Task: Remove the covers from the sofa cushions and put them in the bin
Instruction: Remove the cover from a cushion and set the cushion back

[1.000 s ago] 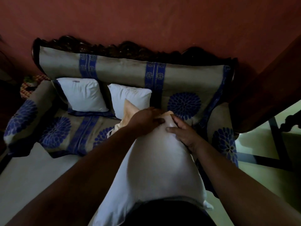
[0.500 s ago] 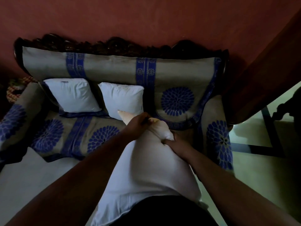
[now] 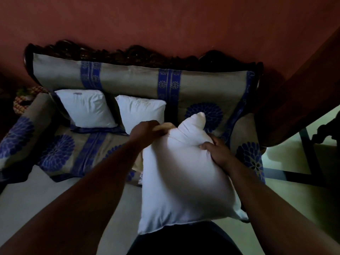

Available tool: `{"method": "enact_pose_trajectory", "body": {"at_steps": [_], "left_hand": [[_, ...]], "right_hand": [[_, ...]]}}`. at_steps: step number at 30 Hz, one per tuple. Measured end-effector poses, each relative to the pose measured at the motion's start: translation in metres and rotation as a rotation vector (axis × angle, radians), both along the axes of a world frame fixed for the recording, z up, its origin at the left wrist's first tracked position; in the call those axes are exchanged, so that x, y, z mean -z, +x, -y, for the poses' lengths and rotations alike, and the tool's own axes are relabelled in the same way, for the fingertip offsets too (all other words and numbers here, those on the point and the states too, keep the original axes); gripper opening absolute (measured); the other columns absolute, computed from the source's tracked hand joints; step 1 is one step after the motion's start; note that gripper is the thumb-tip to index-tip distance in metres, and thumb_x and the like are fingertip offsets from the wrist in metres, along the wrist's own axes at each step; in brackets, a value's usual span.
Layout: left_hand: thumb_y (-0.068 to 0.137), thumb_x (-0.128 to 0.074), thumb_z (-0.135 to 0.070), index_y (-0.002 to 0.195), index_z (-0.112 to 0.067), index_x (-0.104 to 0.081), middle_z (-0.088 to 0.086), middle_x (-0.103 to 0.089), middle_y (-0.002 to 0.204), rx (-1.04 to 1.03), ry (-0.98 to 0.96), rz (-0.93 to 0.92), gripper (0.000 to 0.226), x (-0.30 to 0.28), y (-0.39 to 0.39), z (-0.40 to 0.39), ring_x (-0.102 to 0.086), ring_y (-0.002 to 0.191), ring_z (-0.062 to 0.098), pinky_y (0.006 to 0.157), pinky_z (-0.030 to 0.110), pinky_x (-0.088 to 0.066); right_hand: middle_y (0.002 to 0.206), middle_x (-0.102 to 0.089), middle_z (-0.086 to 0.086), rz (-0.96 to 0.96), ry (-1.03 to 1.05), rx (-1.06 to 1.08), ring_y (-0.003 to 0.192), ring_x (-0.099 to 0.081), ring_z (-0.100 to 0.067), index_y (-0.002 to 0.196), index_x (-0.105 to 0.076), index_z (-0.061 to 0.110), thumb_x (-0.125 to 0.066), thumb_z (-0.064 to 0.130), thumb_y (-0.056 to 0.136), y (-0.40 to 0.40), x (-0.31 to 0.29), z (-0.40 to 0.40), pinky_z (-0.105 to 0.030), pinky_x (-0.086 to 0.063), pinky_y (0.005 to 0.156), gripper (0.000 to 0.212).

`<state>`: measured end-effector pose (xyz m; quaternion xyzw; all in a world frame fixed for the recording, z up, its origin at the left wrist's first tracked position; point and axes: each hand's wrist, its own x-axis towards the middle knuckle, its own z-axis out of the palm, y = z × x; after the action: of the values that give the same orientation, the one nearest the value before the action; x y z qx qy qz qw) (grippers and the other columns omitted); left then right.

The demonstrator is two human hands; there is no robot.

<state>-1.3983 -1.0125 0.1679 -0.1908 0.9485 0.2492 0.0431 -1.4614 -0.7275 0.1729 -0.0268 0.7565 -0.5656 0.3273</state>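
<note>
A bare white cushion (image 3: pixel 184 177) is held up in front of me, its top corner sticking up. My right hand (image 3: pixel 219 153) grips its upper right edge. My left hand (image 3: pixel 147 133) is closed on a tan cover (image 3: pixel 164 127), which hangs down behind the cushion's left side near the seat. Two other bare white cushions (image 3: pixel 86 108) (image 3: pixel 141 115) lean against the sofa's backrest on the left. No bin is in view.
The sofa (image 3: pixel 128 81) has a grey throw with blue flower prints and a dark carved wooden frame, against a red wall. A dark wooden piece (image 3: pixel 301 100) stands at the right. Pale floor (image 3: pixel 301 196) lies right of the sofa.
The white cushion has come free of the tan cover and shifted right. My left hand pulled the cover leftward; my right hand moved up onto the cushion's right edge.
</note>
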Motion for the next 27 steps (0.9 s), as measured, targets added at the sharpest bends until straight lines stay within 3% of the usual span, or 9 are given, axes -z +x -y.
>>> {"method": "enact_pose_trajectory", "body": {"at_steps": [3,7,10,12,14,16,20,24,27], "left_hand": [[0.094,-0.061,-0.039,0.098,-0.020,-0.073,0.007,-0.073,0.100,-0.071,-0.021,-0.058,0.023,-0.003,-0.002,0.023,-0.066,0.094,0.030,0.073,0.033,-0.047],[0.100,-0.048,-0.036,0.099,-0.010,-0.071,0.014,-0.069,0.100,-0.358,0.127,-0.065,0.035,-0.018,-0.009,0.044,-0.064,0.094,0.032,0.077,0.034,-0.047],[0.104,-0.040,-0.037,0.108,-0.005,-0.066,0.020,-0.066,0.107,-0.365,0.077,-0.059,0.041,-0.030,-0.008,0.050,-0.062,0.099,0.037,0.079,0.038,-0.045],[0.102,-0.039,-0.044,0.103,-0.008,-0.063,0.019,-0.067,0.105,-0.317,0.009,-0.063,0.043,-0.033,-0.007,0.054,-0.062,0.097,0.038,0.074,0.036,-0.043],[0.099,-0.038,-0.054,0.096,-0.015,-0.060,0.015,-0.067,0.100,-0.292,-0.039,-0.065,0.045,-0.035,-0.005,0.056,-0.064,0.093,0.037,0.072,0.036,-0.044],[0.094,-0.037,-0.068,0.087,-0.021,-0.058,0.008,-0.067,0.089,-0.308,-0.069,-0.060,0.052,-0.038,-0.002,0.056,-0.064,0.085,0.032,0.068,0.035,-0.046],[0.091,-0.032,-0.078,0.071,-0.019,-0.053,0.002,-0.060,0.071,-0.311,-0.154,-0.068,0.066,-0.048,0.001,0.052,-0.061,0.071,0.027,0.061,0.033,-0.042],[0.092,-0.034,-0.075,0.064,-0.024,-0.049,0.006,-0.067,0.079,-0.267,-0.188,-0.053,0.060,-0.052,-0.002,0.050,-0.061,0.072,0.026,0.061,0.031,-0.039],[0.097,-0.036,-0.067,0.091,-0.022,-0.068,0.013,-0.071,0.101,-0.230,-0.210,0.002,0.056,-0.057,-0.006,0.043,-0.065,0.090,0.033,0.068,0.032,-0.040]], "right_hand": [[0.107,-0.065,0.018,-0.078,-0.042,0.020,0.097,-0.061,-0.004,0.116,-0.059,0.039,-0.065,0.005,0.091,-0.006,-0.002,-0.013,-0.025,-0.047,0.080,0.043],[0.112,-0.063,0.023,-0.196,-0.057,0.042,0.102,-0.058,0.006,0.122,-0.057,0.039,-0.068,0.004,0.091,-0.008,0.000,-0.034,-0.018,-0.047,0.082,0.048],[0.116,-0.061,0.022,-0.357,-0.039,0.004,0.104,-0.060,0.004,0.122,-0.056,0.036,-0.071,0.004,0.091,-0.004,0.004,-0.043,-0.012,-0.048,0.087,0.046],[0.119,-0.061,0.015,-0.492,-0.012,-0.044,0.109,-0.060,0.000,0.127,-0.056,0.023,-0.072,0.019,0.088,0.002,0.004,-0.041,-0.008,-0.046,0.091,0.042],[0.123,-0.063,0.004,-0.634,-0.023,-0.129,0.116,-0.061,-0.010,0.132,-0.056,0.011,-0.068,0.040,0.088,0.008,0.003,-0.037,-0.023,-0.050,0.097,0.053],[0.123,-0.063,-0.002,-0.798,-0.052,-0.253,0.113,-0.063,-0.021,0.130,-0.057,0.010,-0.061,0.052,0.092,0.013,0.001,-0.033,-0.040,-0.053,0.093,0.056],[0.127,-0.056,0.006,-1.095,-0.025,-0.404,0.113,-0.059,-0.016,0.132,-0.053,0.026,-0.063,0.046,0.087,0.027,-0.012,-0.019,-0.032,-0.051,0.090,0.051],[0.105,-0.064,-0.001,-1.258,0.007,-0.615,0.088,-0.064,-0.023,0.133,-0.051,0.035,-0.065,0.044,0.085,0.035,-0.027,-0.003,-0.037,-0.052,0.066,0.051],[0.102,-0.066,-0.006,-1.478,-0.040,-0.731,0.082,-0.064,-0.027,0.133,-0.052,0.032,-0.069,0.048,0.088,0.044,-0.041,0.011,-0.036,-0.048,0.065,0.050]]}}
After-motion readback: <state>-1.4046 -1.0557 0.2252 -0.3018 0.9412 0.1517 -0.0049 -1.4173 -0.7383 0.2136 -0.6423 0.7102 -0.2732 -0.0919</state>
